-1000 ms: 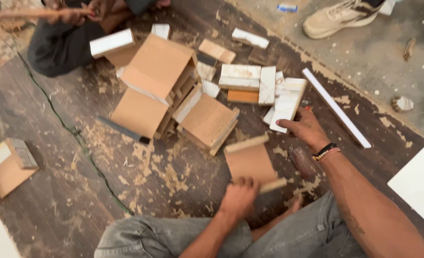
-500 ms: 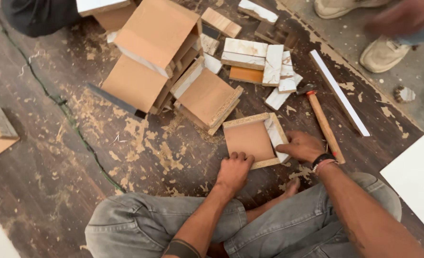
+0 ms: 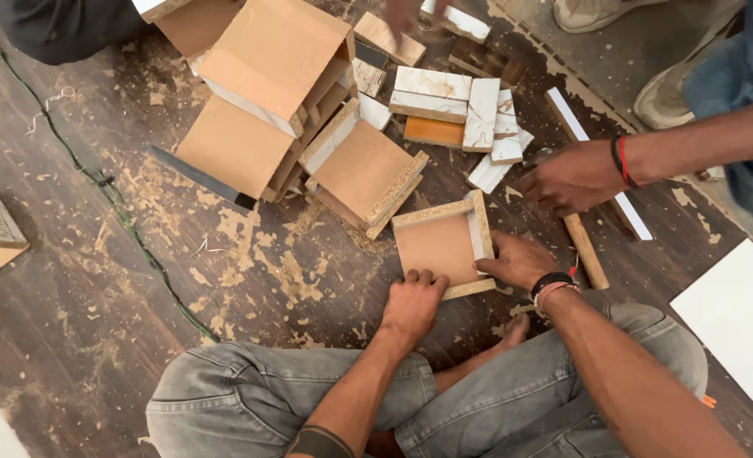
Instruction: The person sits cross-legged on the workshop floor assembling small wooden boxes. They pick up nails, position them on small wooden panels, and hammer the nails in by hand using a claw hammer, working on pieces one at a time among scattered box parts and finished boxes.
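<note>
Both hands grip 1 small open wooden box [image 3: 441, 246] on the floor [image 3: 97, 339]: left hand [image 3: 412, 304] at its near edge, right hand [image 3: 519, 259] at its side (co-worker's hand [image 3: 570, 176] nearby). Uneven pressure could likely skew the joints.

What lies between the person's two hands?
In the head view, a small square wooden tray lies between the left hand and the right hand; both touch it.

Both forearms reach forward from the crossed legs. The left hand [image 3: 412, 304] lies knuckles up with fingers curled under at the tips. The right hand [image 3: 516, 259], wrist banded, angles inward, fingers pointing left and pressed flat.
</note>
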A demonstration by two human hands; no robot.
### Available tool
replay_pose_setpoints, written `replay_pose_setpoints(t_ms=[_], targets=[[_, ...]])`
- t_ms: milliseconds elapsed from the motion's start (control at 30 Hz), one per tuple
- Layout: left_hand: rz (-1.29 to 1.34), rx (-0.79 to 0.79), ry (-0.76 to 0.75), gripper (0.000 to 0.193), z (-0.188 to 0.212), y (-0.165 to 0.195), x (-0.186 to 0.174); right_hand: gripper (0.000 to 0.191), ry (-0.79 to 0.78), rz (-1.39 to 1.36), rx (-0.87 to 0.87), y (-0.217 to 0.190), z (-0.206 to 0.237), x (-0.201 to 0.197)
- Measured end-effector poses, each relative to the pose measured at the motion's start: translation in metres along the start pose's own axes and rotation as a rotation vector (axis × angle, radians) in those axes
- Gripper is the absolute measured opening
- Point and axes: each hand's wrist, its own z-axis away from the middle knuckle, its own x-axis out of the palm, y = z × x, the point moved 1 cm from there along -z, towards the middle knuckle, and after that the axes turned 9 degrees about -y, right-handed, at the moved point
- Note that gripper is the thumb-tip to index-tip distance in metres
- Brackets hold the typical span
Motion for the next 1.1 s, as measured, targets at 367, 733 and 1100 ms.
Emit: replay_pose_setpoints(t_ms=[367, 733, 1100], targets=[[-0.002, 0.011, 0.079, 0.039, -0.002, -0.003, 0.011, 0.068, -0.08, 0.094, 0.046, -0.014, 0.012, -0.014], [-0.02, -0.012, 0.048, 0.034, -0.003, -0.004, 0.01, 0.07, -0.247, 0.275, 0.054, 0.064, -0.013, -0.079], [0.0, -0.01, 0.052, 0.036, -0.008, -0.014, 0.028, 0.058, -0.122, -0.102, -0.178, 0.123, -0.039, -0.056]])
